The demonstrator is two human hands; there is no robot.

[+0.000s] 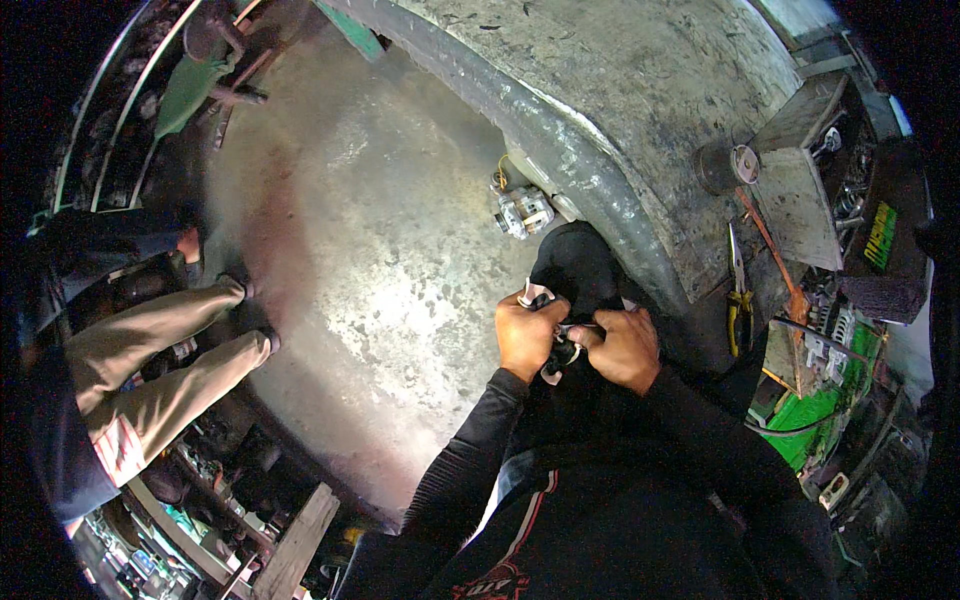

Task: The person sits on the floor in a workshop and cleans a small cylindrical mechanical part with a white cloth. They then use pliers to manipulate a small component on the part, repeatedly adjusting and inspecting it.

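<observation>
You hold a small dark part (566,352) between your two hands, right in front of your body and over your dark-clothed legs (575,260). Your left hand (527,335) is curled around the left side of it. Your right hand (622,348) is closed too, with its thumb pointing left and pressing up to the part. The two hands are very close together. Pale bits poke out at the far and near ends of your left hand. Your fingers hide a lot of the part, so I can't really tell what it is.

Past your knee, a silver metal piece (525,212) sits on the grey floor (380,260), with a bit of yellow wire (499,175) just beside it on the far side. A big grey worktop (640,70) fills the far right. A round can (717,167) stands on it, next to an open box (800,200) with metal bits inside.

To your right, pliers (740,303) with yellow handles lie near a rusty bar (775,252). A bright green sheet (790,432) is on the near side of them, with a dark cable across it.

Well away to your left is another person in tan trousers (170,335). A wooden plank (297,545) lies at the near left.
</observation>
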